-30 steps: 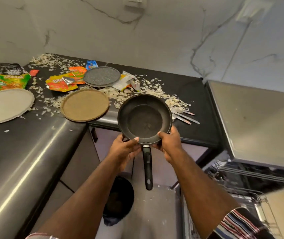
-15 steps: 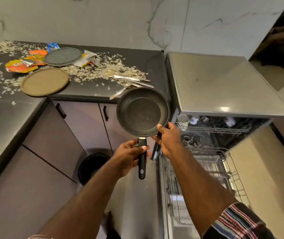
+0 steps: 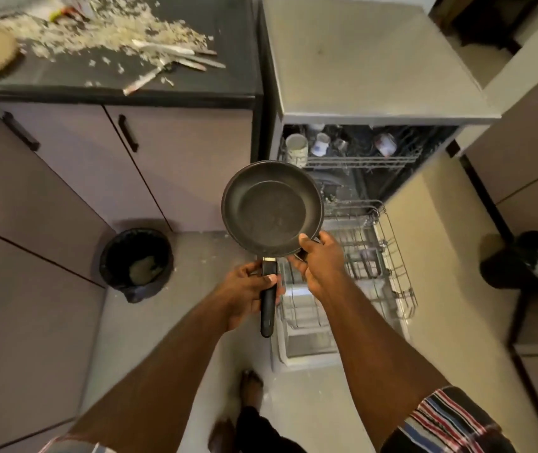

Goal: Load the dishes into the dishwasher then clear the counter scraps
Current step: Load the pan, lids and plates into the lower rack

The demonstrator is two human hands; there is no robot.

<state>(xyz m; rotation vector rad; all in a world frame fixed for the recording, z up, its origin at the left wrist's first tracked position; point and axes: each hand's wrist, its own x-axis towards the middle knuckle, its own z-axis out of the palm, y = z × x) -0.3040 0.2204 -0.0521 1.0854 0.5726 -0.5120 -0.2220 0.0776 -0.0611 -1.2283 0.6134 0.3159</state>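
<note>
Now both hands' grip has carried the pan (image 3: 272,209) from counter to, seemingly, over the dishwasher rack (image 3: 388,256).

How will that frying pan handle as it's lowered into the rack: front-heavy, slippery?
Likely front-heavy: the frying pan has a broad bowl on a slim handle, which may be why the right hand steadies its rim while the left hand grips the handle. Rigid, probably not fragile.
</note>
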